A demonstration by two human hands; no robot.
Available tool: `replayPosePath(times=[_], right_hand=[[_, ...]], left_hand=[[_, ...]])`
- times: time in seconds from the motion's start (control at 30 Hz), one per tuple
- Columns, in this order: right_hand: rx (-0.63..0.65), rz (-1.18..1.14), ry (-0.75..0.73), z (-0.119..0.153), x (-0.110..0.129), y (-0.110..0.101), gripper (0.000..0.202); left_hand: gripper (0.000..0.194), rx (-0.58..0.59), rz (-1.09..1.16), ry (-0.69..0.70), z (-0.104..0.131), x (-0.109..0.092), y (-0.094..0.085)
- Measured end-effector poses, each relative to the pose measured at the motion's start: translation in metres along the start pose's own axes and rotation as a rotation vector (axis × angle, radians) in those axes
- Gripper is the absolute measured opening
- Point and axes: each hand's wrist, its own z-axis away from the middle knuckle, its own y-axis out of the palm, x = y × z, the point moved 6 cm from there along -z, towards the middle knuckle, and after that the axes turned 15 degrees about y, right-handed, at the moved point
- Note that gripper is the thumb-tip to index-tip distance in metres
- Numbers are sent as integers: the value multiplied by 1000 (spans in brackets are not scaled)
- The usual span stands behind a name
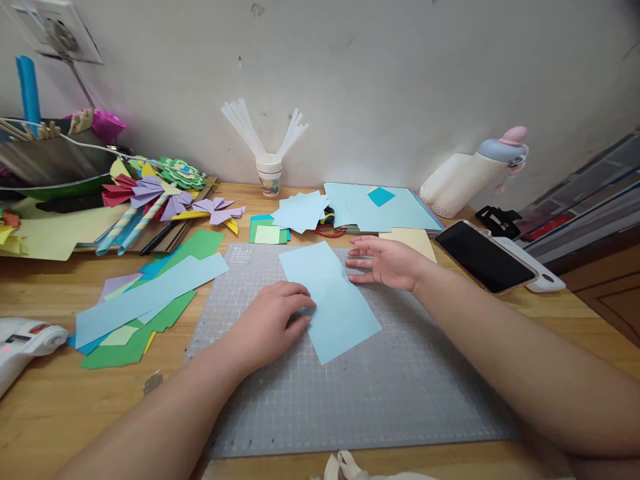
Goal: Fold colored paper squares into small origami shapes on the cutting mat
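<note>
A light blue sheet of paper (336,303) lies at a slant on the grey cutting mat (400,393), its surface flat and plain. My left hand (280,313) rests palm down at the sheet's left edge, fingers bent and the thumb apart from them; the fingertips reach the paper. Beside the upper right edge, my right hand (383,262) is turned on its side with its fingers stretched out and apart, their tips close to the sheet. Whether those tips touch it I cannot tell. Neither hand grips anything.
Coloured paper strips and scraps (150,300) lie left, near folded paper flowers (160,193). Behind the mat stand a paper cup (270,177) with white sticks and stacked blue paper (350,207). A phone (485,257) and bottle (485,173) are right; a white device (25,347) is left.
</note>
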Motion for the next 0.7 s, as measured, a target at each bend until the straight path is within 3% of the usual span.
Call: replayPosePath(times=[0.13,0.3,0.4,0.5,0.53,0.6,0.7], right_hand=[[70,30,7,3,-10,11,19],[105,142,-43,18,-24,32,40],[69,96,-139,25,-20,36,42],[2,-9,-238,32,-9,34,40],[-17,-44,-266,36,-5,34,39],[-37,-104,-310,44,0,35,38],[-40,-179,-379,59,3,41,43]], left_hand=[[23,-13,-5,-2,1,1,0],[30,-67,-24,-41,2,2,-6],[57,-99,-35,-12,3,-11,-15],[98,-76,-76,120,2,-34,-19],[104,-68,-138,161,2,-42,-18],[97,-79,-295,175,2,-49,-15],[76,-166,-447,78,3,-46,-14]])
